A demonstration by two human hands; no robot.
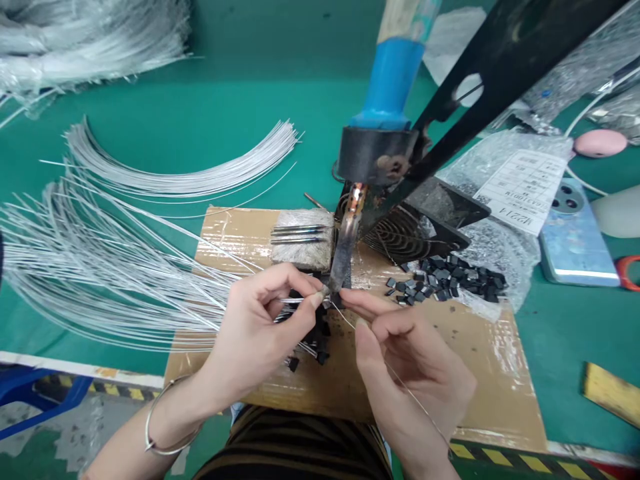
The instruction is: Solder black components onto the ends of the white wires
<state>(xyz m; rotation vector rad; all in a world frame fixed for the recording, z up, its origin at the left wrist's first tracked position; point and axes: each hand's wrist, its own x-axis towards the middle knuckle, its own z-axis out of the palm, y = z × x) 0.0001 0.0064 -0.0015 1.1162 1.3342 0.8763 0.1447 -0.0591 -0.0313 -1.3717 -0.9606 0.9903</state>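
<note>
The left hand, with a silver bangle at its wrist, pinches a small part between thumb and forefinger; fingertips hide most of it, so its exact form cannot be told. The right hand grips a thin solder wire between thumb and forefinger, its near end reaching towards the left fingertips and its length trailing back across the right palm side. Just beyond the left fingertips, the tip of a blue-handled soldering iron points down at the small part; whether they touch cannot be told. A black metal bracket clamps the iron and slants up beyond the right hand. Directly beyond the left hand lies a whitish block bearing dark metal rods. Left of that hand, white wires fan out, and a curved wire bundle lies farther beyond them. Under the left fingers, black pieces sit near wire ends. Beyond the right hand stand a black fan and a pile of small black blocks, with a labelled plastic bag and a blue phone farther to its right. Below both hands lies a cardboard sheet.
</note>
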